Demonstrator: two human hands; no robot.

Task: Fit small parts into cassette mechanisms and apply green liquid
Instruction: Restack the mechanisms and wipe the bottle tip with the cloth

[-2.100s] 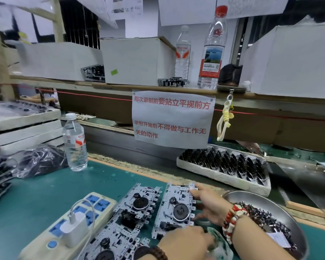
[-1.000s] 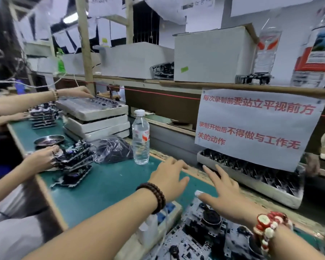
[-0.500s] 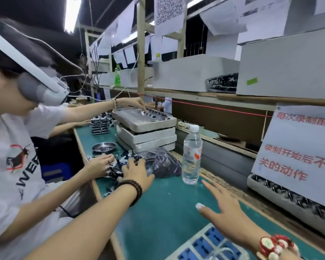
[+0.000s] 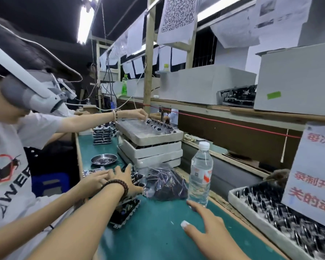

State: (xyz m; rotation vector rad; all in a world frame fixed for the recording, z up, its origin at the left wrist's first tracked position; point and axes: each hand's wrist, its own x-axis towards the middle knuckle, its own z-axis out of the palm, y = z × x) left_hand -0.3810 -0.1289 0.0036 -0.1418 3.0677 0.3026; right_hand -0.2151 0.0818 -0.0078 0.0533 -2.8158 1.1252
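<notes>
The left hand (image 4: 127, 182) reaches to the middle left of the frame and lies on top of a stack of cassette mechanisms (image 4: 127, 211) that stands at the near edge of the green counter (image 4: 158, 231). Its fingers are spread and almost straight, the thumb lifted toward the foam trays (image 4: 150, 145). It does not curl round the stack, so the grip looks open, pressing or only touching the top plate. I judge that the hand is there to take the next mechanisms from this pile, because the pile stands between the two workers, where both can reach it.

The right hand (image 4: 212, 231) is at the lower right, fingers spread and flat, just above or on the counter; I cannot tell if it touches. It holds nothing. It is near the water bottle (image 4: 200, 177), which stands upright beside a dark plastic bag (image 4: 165, 184).

A second person at the left of the frame has one hand (image 4: 94, 182) just beside the left hand, at the same stack, and the other hand (image 4: 137, 113) at the top foam tray. Behind them a small metal dish (image 4: 104, 159) holds dark small parts, close to the trays, probably so that parts can be picked quickly.

At the lower right a white tray (image 4: 251, 212) holds rows of dark round parts set on edge. No green liquid can be told here; only a green bottle (image 4: 124, 85) stands far back on the shelf.
</notes>
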